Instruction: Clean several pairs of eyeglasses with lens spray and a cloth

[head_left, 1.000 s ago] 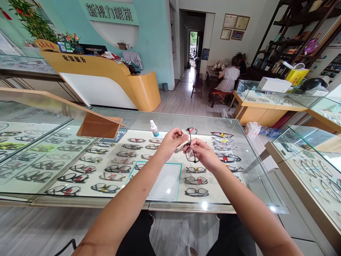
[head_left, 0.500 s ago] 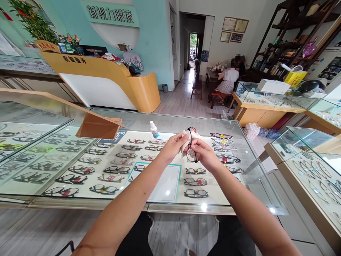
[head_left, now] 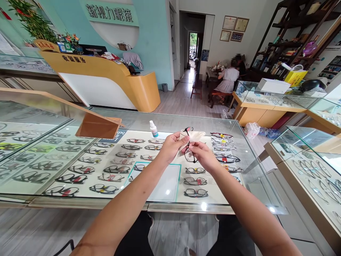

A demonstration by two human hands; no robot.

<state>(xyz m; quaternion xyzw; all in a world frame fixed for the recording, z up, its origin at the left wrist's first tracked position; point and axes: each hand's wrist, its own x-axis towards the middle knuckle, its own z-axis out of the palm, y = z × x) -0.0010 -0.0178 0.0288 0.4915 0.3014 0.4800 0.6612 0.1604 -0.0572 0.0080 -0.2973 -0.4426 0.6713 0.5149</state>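
Over the glass showcase, my left hand (head_left: 173,145) is closed on a pale cloth (head_left: 198,135), pinching it against the upper part of a pair of dark-framed glasses (head_left: 190,156). My right hand (head_left: 201,153) grips the same glasses near their middle, its fingers closed. One lens hangs below my fingers; the other is partly covered by the cloth and left hand. A small white spray bottle (head_left: 153,129) stands upright on the glass top, left of my hands.
Rows of glasses (head_left: 195,181) lie inside the showcase (head_left: 223,209) around a teal-edged white sheet (head_left: 165,181). A brown slanted stand (head_left: 98,125) is at the left. Another showcase (head_left: 298,177) stands right. People (head_left: 227,80) sit at a far table.
The cloth has spread out to the right above my right hand. The glasses have tilted and shifted slightly left, and my left hand has moved a little left with them.
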